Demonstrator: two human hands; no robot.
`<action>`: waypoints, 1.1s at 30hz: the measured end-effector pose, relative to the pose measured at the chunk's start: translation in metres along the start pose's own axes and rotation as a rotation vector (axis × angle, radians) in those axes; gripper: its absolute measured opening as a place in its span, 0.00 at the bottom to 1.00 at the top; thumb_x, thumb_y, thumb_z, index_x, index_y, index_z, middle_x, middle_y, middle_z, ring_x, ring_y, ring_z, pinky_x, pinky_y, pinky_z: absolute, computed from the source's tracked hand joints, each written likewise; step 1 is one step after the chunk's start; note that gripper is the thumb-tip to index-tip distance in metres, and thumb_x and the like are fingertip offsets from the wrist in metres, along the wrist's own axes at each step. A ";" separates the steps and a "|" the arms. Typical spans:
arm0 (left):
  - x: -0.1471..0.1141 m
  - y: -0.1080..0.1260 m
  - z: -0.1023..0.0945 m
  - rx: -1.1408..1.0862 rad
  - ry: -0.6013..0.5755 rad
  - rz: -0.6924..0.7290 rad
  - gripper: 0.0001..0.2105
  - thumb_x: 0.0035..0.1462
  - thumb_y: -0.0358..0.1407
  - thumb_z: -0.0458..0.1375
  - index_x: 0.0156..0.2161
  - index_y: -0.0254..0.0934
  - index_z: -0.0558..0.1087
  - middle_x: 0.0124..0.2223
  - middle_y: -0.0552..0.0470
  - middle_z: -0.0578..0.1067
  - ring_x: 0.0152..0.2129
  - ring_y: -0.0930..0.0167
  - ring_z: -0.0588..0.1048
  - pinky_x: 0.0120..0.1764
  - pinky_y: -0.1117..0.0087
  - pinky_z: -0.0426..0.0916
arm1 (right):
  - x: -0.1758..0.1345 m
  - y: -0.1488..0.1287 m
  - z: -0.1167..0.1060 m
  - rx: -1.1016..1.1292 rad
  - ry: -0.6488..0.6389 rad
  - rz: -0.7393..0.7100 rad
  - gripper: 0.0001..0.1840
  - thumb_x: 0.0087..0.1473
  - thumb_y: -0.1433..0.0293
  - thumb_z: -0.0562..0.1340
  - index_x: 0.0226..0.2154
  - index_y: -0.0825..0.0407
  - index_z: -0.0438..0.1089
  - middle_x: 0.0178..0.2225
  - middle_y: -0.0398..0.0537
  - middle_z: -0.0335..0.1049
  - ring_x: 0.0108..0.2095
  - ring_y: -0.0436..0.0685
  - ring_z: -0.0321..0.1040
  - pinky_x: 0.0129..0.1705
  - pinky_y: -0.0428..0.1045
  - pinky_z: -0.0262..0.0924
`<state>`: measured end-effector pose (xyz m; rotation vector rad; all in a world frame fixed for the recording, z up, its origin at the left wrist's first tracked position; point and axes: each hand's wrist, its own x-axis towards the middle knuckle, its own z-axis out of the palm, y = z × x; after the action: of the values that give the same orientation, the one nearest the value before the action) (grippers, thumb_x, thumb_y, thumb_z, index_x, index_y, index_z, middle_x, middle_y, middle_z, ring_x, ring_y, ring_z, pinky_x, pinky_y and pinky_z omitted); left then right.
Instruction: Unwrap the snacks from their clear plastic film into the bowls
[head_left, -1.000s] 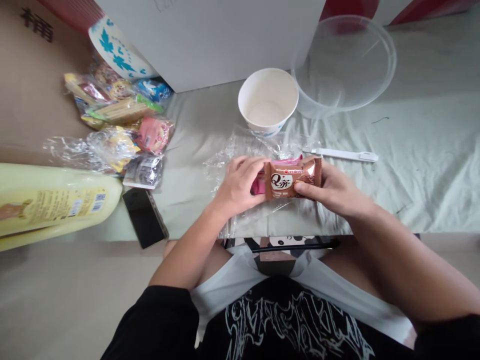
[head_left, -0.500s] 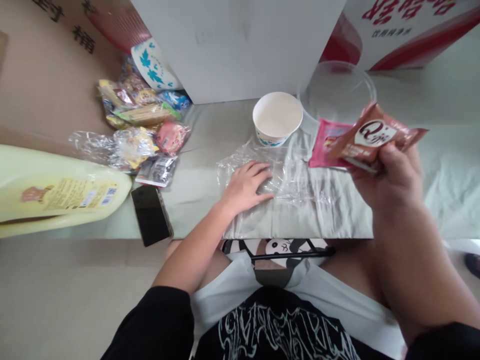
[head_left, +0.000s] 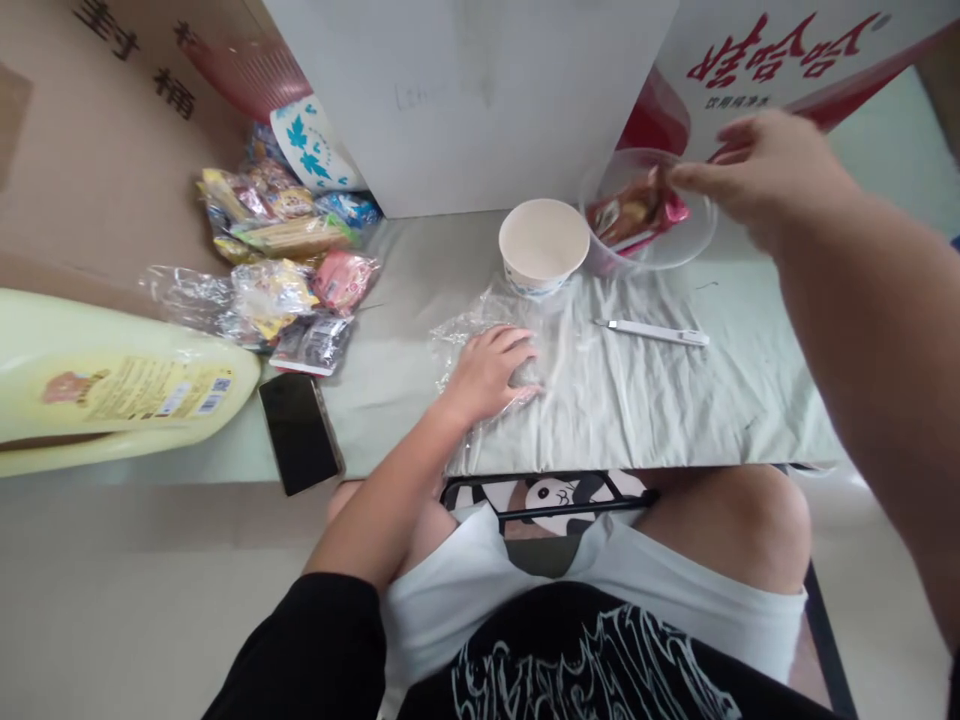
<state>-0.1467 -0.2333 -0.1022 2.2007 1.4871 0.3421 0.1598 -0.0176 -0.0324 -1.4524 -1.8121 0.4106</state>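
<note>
My left hand (head_left: 495, 375) rests on the cloth, its fingers curled over a crumpled clear plastic bag (head_left: 469, 325), part of which bunches between thumb and fingers. Up at the right, my right hand (head_left: 765, 165) is over the rim of a clear round plastic tub (head_left: 694, 245); it holds nothing and its thumb is apart from the fingers. A brown snack packet (head_left: 628, 212) lies in the tub on top of a pink packet (head_left: 637, 243). Between the tub and my left hand stands a white paper bowl (head_left: 544, 240), upright.
A slim white utility knife (head_left: 652, 332) lies on the cloth. To the left are several snack packets (head_left: 274, 295), a paper bowl on its side (head_left: 315, 145), a black phone (head_left: 300, 432) and a yellow jug (head_left: 127, 375). A white box (head_left: 480, 110) stands behind.
My right hand has moved up and away, letting go of the brown and pink packets in the tub. The knife now shows. The plastic has drawn in towards my left hand.
</note>
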 end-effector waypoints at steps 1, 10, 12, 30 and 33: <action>0.000 0.000 0.001 0.000 -0.005 -0.007 0.20 0.55 0.41 0.70 0.53 0.44 0.78 0.65 0.46 0.72 0.65 0.53 0.66 0.65 0.47 0.63 | -0.010 -0.010 -0.004 -0.053 -0.006 0.109 0.32 0.51 0.53 0.68 0.50 0.59 0.71 0.45 0.48 0.78 0.41 0.54 0.78 0.38 0.52 0.66; -0.006 -0.004 0.007 -0.030 0.026 0.150 0.23 0.54 0.38 0.68 0.55 0.46 0.75 0.73 0.48 0.61 0.69 0.56 0.61 0.67 0.46 0.58 | -0.166 -0.087 0.007 0.270 -0.216 -0.246 0.24 0.53 0.79 0.60 0.52 0.48 0.68 0.55 0.58 0.73 0.57 0.64 0.73 0.55 0.63 0.71; -0.010 0.001 0.005 -0.016 -0.025 0.215 0.20 0.54 0.38 0.68 0.53 0.46 0.76 0.73 0.49 0.62 0.69 0.53 0.59 0.66 0.44 0.59 | -0.177 -0.095 0.010 0.165 -0.284 -0.387 0.28 0.52 0.80 0.60 0.55 0.48 0.66 0.59 0.59 0.71 0.61 0.66 0.70 0.58 0.65 0.69; -0.017 -0.020 -0.027 -0.549 0.172 0.207 0.14 0.62 0.45 0.60 0.44 0.39 0.78 0.58 0.42 0.77 0.56 0.59 0.76 0.61 0.51 0.67 | -0.196 -0.060 0.035 0.284 -0.244 -0.005 0.06 0.54 0.65 0.65 0.29 0.48 0.71 0.25 0.41 0.71 0.24 0.51 0.65 0.29 0.49 0.59; -0.023 -0.032 -0.036 -0.791 0.233 0.198 0.33 0.66 0.62 0.42 0.44 0.40 0.79 0.54 0.42 0.80 0.55 0.58 0.77 0.63 0.49 0.66 | -0.201 -0.047 0.037 0.303 -0.110 0.124 0.06 0.52 0.64 0.66 0.30 0.48 0.71 0.26 0.41 0.71 0.25 0.51 0.64 0.30 0.49 0.57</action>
<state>-0.1979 -0.2357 -0.0860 1.6828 0.9774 1.0747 0.1128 -0.2111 -0.0981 -1.3535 -1.6625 0.8050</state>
